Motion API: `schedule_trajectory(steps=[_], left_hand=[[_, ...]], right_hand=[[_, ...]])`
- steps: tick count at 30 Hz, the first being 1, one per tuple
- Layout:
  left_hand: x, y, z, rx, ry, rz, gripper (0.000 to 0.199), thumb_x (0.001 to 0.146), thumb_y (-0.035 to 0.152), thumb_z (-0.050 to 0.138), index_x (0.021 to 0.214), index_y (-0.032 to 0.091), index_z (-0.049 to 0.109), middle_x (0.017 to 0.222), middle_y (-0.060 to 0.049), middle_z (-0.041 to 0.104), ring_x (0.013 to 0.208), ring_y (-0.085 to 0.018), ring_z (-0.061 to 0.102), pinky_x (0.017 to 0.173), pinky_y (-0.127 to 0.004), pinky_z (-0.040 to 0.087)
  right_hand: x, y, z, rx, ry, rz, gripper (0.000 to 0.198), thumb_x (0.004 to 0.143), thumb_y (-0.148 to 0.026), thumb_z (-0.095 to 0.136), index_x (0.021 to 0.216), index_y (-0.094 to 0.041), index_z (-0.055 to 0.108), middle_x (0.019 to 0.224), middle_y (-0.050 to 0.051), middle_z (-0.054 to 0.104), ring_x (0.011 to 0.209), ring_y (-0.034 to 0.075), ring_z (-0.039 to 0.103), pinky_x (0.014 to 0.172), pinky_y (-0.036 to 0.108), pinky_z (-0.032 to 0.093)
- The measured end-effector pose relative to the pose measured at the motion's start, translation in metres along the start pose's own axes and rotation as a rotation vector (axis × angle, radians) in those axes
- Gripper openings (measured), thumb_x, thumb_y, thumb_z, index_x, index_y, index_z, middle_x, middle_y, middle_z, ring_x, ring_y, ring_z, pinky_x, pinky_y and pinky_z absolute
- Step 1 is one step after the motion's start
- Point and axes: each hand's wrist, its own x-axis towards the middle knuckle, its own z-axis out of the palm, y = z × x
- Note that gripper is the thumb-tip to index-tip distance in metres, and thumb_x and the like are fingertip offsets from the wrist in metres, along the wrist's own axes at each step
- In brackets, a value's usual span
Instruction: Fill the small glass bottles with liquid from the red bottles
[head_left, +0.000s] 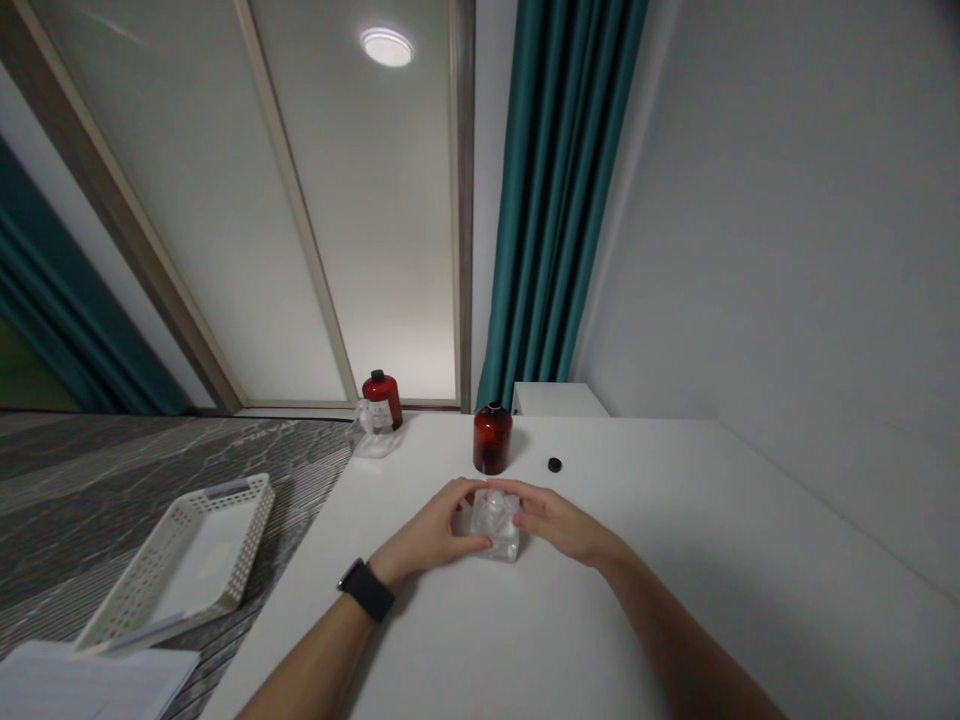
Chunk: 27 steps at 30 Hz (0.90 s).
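A clear, square-based piece of glass or plastic (496, 528) with a rounded upper part sits on the white table in front of me. My left hand (442, 525) curves around its left side, thumb at the near edge and fingers at the far edge. From the right, my right hand (551, 520) holds it, with fingers at the far side and the thumb against its right face. Just beyond my fingertips stands an amber-red bottle (492, 442) with no cap on its neck. A small black cap (554, 465) lies to the right of that bottle.
At the table's far left corner is another red bottle (385, 400) with a black cap and pale label, beside a clear object (369, 430). A white perforated basket (259, 500) and white papers (90, 680) lie left of the table (495, 650). A wall rises at right.
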Motion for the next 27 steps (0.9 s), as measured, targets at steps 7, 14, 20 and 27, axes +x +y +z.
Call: schedule_trajectory(steps=[7, 14, 20, 27], left_hand=[[0.0, -0.001, 0.001, 0.003, 0.005, 0.009, 0.06, 0.075, 0.027, 0.079, 0.129, 0.021, 0.053, 0.123, -0.01, 0.062, 0.108, -0.027, 0.059, 0.095, -0.042, 0.048], [-0.001, -0.001, 0.0, -0.037, -0.013, 0.008, 0.061, 0.076, 0.034, 0.079, 0.13, 0.021, 0.054, 0.127, -0.012, 0.061, 0.112, -0.029, 0.058, 0.097, -0.044, 0.047], [-0.001, -0.003, -0.002, -0.109, -0.025, -0.038, 0.07, 0.074, 0.031, 0.08, 0.137, 0.021, 0.05, 0.131, -0.012, 0.061, 0.116, -0.029, 0.058, 0.099, -0.044, 0.046], [0.001, 0.001, -0.003, -0.101, -0.038, -0.031, 0.067, 0.075, 0.026, 0.079, 0.136, 0.022, 0.052, 0.134, -0.011, 0.06, 0.118, -0.028, 0.057, 0.102, -0.044, 0.045]], right_hand=[[0.003, 0.011, 0.002, 0.025, 0.06, 0.015, 0.055, 0.081, -0.05, 0.074, 0.128, -0.024, 0.062, 0.13, 0.009, 0.066, 0.121, 0.027, 0.061, 0.107, 0.047, 0.041], [0.002, 0.014, 0.004, 0.018, 0.099, 0.021, 0.051, 0.08, -0.046, 0.076, 0.123, -0.024, 0.063, 0.125, 0.008, 0.068, 0.115, 0.025, 0.063, 0.103, 0.044, 0.045], [0.0, 0.009, 0.002, -0.034, 0.079, -0.01, 0.052, 0.082, -0.039, 0.076, 0.128, -0.024, 0.06, 0.13, 0.009, 0.065, 0.118, 0.025, 0.061, 0.104, 0.044, 0.044], [0.004, 0.02, 0.008, -0.211, 0.205, -0.079, 0.046, 0.086, -0.024, 0.067, 0.131, -0.026, 0.059, 0.131, 0.008, 0.064, 0.124, 0.025, 0.057, 0.112, 0.048, 0.036]])
